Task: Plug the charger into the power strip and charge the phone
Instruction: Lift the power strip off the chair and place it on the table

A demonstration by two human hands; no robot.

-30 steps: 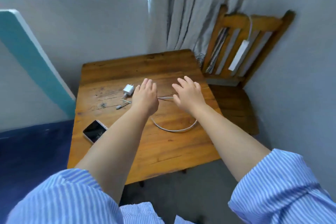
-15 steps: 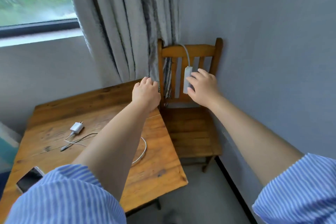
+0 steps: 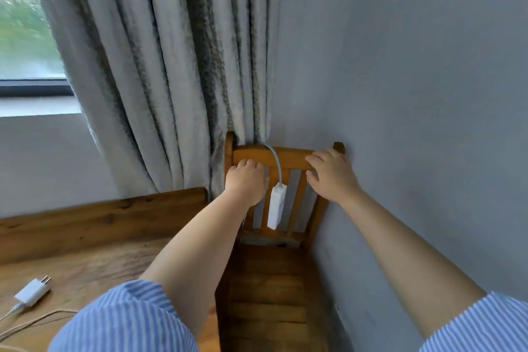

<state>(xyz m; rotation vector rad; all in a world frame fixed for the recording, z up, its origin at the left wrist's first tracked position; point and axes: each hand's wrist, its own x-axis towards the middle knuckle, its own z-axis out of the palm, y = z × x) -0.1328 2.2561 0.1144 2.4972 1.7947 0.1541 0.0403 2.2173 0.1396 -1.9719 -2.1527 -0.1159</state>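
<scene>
The white power strip (image 3: 276, 206) hangs by its pale cable (image 3: 276, 163) from the top rail of a wooden chair (image 3: 291, 158). My left hand (image 3: 247, 181) is against the chair's back just left of the strip, fingers curled away from me, thumb near the cable. Whether it grips anything is hidden. My right hand (image 3: 331, 173) lies with spread fingers over the right end of the top rail, holding nothing. The white charger (image 3: 33, 293), prongs up, lies with its cable (image 3: 34, 320) on the wooden table (image 3: 108, 251) at the lower left. The phone is out of view.
The chair stands in the corner between a grey wall (image 3: 414, 123) on the right and a grey curtain (image 3: 171, 66) behind it. The table's right edge abuts the chair seat (image 3: 268, 288). A window (image 3: 25, 23) is at the upper left.
My view has swung right and up from the table to the chair. Both hands have left the table: the left has gone to the chair's back, the right from the strip to the top rail.
</scene>
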